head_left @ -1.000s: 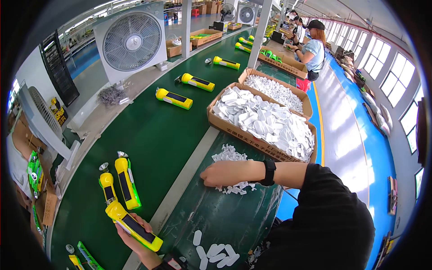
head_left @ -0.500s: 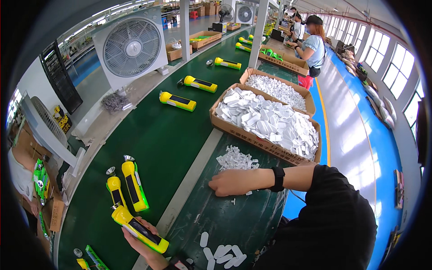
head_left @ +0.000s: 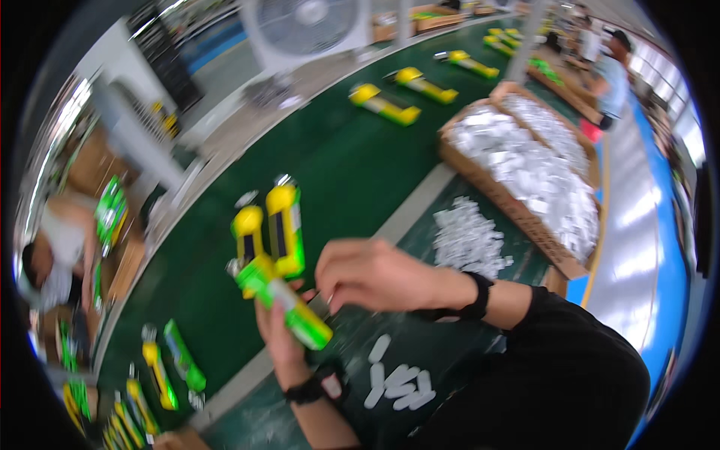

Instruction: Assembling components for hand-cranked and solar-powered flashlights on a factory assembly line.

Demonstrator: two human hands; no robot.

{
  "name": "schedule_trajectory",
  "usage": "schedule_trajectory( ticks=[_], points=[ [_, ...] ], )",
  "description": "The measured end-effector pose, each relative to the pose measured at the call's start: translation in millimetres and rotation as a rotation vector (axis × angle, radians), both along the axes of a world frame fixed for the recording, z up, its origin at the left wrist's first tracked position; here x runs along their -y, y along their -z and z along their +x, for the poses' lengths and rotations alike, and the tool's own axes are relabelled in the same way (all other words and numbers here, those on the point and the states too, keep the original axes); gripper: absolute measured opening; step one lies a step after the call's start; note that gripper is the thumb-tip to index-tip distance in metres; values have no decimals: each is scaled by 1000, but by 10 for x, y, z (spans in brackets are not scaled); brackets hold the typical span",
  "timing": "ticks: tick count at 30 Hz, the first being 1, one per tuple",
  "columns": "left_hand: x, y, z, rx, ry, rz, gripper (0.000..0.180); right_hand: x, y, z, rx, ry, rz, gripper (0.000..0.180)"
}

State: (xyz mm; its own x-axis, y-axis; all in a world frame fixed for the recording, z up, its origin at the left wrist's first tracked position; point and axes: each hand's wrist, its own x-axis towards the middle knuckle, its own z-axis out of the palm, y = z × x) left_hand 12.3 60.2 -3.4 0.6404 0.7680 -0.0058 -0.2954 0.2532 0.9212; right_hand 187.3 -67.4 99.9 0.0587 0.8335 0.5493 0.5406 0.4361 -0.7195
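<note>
My left hand (head_left: 282,336) is wrapped round a yellow and green flashlight (head_left: 300,319), its green side turned up and its head pointing to the upper left. Close to the right of that flashlight is my right hand (head_left: 367,276), its fingers curled into a pinch. Blur hides what sits between those fingertips. Just beyond my hands, two more flashlights (head_left: 285,229) lie on the green belt. A pile of small white pieces (head_left: 469,236) rests on the dark work surface right of my right hand. Several flat white oval pieces (head_left: 405,386) lie nearer me.
Two cardboard boxes (head_left: 517,214) full of white parts stand at the right. Further flashlights (head_left: 386,105) lie up the belt, others (head_left: 157,375) at lower left. A large fan (head_left: 307,22) stands behind the belt. Co-workers are at far right and far left.
My right hand has come from the small white pieces to the flashlight in my left hand. That flashlight has turned from its yellow, dark-panelled side to its green side. The view has swung left.
</note>
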Motion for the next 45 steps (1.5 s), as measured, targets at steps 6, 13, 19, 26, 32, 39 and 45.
schedule_trajectory(
  ticks=[6,13,19,26,32,39,45],
  points=[
    [-23,-123,-4,82,-30,-20,45,-423,320,-145,-525,-40,-196,16],
    [-17,-102,-48,56,17,-7,56,-770,531,-398,-729,-2,-320,11],
    [-17,-61,-10,99,43,87,60,-818,661,-416,-623,124,-317,14],
    [-34,-37,-11,59,2,141,57,-858,740,-482,-532,244,-287,28],
    [-28,-70,-26,98,2,87,56,-900,735,-477,-617,112,-280,53],
    [-25,-60,-59,114,-93,185,38,-895,771,-182,-962,-381,-412,55],
    [-32,-130,-49,107,-232,93,44,-848,1023,322,-1554,-548,-147,61]
  ],
)
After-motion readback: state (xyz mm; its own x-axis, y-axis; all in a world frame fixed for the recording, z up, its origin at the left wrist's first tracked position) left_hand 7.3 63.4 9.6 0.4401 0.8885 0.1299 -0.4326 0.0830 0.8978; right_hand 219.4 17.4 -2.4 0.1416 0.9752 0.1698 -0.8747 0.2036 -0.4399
